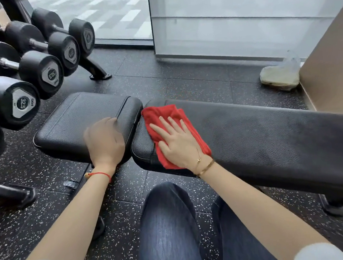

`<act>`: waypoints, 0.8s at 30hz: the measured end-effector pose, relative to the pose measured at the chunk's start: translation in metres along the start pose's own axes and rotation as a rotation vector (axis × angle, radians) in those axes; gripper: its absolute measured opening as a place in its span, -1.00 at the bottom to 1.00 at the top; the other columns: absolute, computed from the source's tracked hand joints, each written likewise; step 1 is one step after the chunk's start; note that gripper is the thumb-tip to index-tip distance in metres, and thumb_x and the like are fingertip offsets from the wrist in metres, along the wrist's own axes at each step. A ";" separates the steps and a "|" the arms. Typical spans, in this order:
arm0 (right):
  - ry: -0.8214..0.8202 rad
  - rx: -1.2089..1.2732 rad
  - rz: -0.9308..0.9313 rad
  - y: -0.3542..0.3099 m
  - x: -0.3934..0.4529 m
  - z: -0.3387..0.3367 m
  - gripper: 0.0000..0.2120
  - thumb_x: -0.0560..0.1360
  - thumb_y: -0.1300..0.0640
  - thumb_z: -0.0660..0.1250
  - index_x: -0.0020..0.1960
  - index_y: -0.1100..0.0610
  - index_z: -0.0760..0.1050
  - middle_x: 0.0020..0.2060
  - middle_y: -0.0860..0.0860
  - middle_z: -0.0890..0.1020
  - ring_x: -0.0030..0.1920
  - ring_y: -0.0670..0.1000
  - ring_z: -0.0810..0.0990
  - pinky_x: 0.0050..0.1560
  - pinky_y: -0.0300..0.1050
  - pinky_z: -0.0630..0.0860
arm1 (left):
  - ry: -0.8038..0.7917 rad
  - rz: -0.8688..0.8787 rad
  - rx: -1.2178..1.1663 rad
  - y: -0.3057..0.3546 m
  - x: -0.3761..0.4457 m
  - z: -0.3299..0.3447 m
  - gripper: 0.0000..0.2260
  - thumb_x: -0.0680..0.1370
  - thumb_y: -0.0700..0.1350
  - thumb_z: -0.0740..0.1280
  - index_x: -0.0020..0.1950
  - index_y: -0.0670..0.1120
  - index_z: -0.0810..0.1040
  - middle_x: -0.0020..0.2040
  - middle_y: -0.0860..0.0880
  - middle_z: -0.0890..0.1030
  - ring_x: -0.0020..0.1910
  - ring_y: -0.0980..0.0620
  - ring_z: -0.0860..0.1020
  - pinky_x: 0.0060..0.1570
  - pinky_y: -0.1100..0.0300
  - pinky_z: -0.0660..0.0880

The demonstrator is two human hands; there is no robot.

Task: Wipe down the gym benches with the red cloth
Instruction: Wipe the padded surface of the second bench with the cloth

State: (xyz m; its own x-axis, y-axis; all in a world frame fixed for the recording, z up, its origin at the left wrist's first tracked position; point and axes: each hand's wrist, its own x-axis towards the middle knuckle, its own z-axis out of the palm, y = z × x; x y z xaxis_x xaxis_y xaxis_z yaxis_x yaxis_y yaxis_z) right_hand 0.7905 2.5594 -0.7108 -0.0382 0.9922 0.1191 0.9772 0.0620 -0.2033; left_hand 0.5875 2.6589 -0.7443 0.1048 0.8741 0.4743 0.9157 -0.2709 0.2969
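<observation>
Bottom of frame: two knees in dark blue denim jeans (169, 227), with bare forearms reaching up from the lower corners over black rubber floor tiles with white speckles (120, 218).

Centre: right hand (179, 143), fingers straight and spread, pressed flat on the crumpled red cloth (170, 117); thin gold bracelets at the wrist. The cloth lies on the left end of the long black padded leather backrest (268, 135), just beside the gap between the pads.

Centre left: left hand (104, 142), fingers lightly bent, resting on the shorter black padded leather seat pad (80, 118); it holds nothing. Red string bracelet at the wrist.

Left edge to upper left: black rubber dumbbells with steel handles (40, 72) on a rack.

Upper right: crumpled clear plastic bag (280, 75) on the floor by a tan wall.

Top: frosted glass panels (240, 19).
</observation>
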 end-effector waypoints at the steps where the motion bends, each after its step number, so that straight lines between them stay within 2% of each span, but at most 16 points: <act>1: 0.002 0.002 -0.014 0.005 -0.013 0.000 -0.46 0.58 -0.03 0.06 0.56 -0.14 0.11 0.57 -0.03 0.12 0.57 0.06 0.05 0.56 0.11 -0.11 | -0.011 0.001 0.003 0.000 0.000 0.000 -0.59 0.52 -0.03 0.09 0.32 -0.01 0.50 0.33 -0.01 0.53 0.33 -0.08 0.43 0.46 -0.15 0.16; 5: 0.004 -0.010 0.105 0.049 -0.030 -0.011 -0.46 0.59 -0.03 0.06 0.56 -0.14 0.10 0.58 -0.03 0.11 0.57 0.06 0.04 0.56 0.09 -0.10 | -0.096 -0.016 -0.009 0.004 0.000 -0.003 -0.58 0.57 -0.06 0.07 0.38 -0.05 0.47 0.40 -0.01 0.48 0.43 -0.03 0.37 0.50 -0.27 -0.01; 8: -0.003 -0.018 0.266 0.069 0.003 -0.018 -0.48 0.62 -0.03 0.04 0.57 -0.12 0.08 0.58 0.00 0.07 0.58 0.08 0.01 0.56 0.11 -0.12 | -0.131 -0.055 -0.064 0.014 -0.005 -0.008 -0.63 0.61 -0.14 0.16 0.42 -0.08 0.44 0.46 -0.02 0.43 0.49 -0.02 0.31 0.50 -0.33 -0.08; 11: -0.041 -0.021 0.324 0.065 0.036 -0.019 -0.47 0.62 -0.04 0.02 0.58 -0.11 0.04 0.59 0.03 0.01 0.58 0.10 -0.03 0.55 0.14 -0.16 | -0.116 0.005 -0.101 0.043 -0.016 -0.013 -0.62 0.60 -0.16 0.20 0.43 -0.08 0.44 0.47 -0.03 0.43 0.51 -0.02 0.29 0.52 -0.31 -0.10; 14: -0.056 -0.011 0.250 0.059 0.028 -0.018 -0.46 0.62 -0.02 0.03 0.58 -0.12 0.03 0.59 0.03 0.01 0.58 0.10 -0.04 0.55 0.15 -0.17 | -0.128 0.074 -0.166 0.087 -0.025 -0.014 -0.61 0.60 -0.14 0.20 0.44 -0.07 0.43 0.47 -0.02 0.43 0.51 -0.01 0.30 0.53 -0.29 -0.09; 18: 0.010 -0.010 0.091 0.061 -0.025 -0.014 -0.45 0.58 0.00 0.08 0.56 -0.15 0.09 0.58 -0.02 0.10 0.58 0.07 0.03 0.56 0.12 -0.11 | -0.183 0.141 -0.188 0.136 -0.036 -0.004 -0.59 0.58 -0.07 0.14 0.43 -0.04 0.44 0.47 -0.01 0.42 0.51 -0.01 0.30 0.52 -0.29 -0.06; 20: 0.013 -0.012 0.126 0.080 -0.037 -0.017 -0.45 0.58 0.00 0.08 0.56 -0.14 0.11 0.57 -0.02 0.13 0.57 0.07 0.05 0.56 0.12 -0.08 | -0.226 0.145 -0.177 0.147 -0.041 0.004 -0.59 0.59 -0.06 0.14 0.44 -0.02 0.42 0.49 -0.01 0.40 0.52 -0.01 0.27 0.52 -0.28 -0.07; 24: 0.012 -0.045 0.368 0.120 -0.010 -0.032 -0.47 0.61 -0.02 0.06 0.57 -0.11 0.09 0.58 0.02 0.08 0.57 0.09 0.03 0.55 0.13 -0.10 | -0.222 0.151 -0.109 0.151 -0.047 0.012 -0.56 0.54 -0.01 0.11 0.40 -0.01 0.47 0.45 0.01 0.45 0.48 -0.03 0.32 0.53 -0.22 0.03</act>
State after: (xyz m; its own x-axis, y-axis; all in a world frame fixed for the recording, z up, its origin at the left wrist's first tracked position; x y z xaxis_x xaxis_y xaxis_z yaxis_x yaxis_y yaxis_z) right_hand 0.9145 2.5532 -0.7057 0.3195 0.9458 0.0578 0.9334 -0.3036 -0.1913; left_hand 0.7257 2.5822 -0.7318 0.3306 0.8841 0.3304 0.8375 -0.4362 0.3292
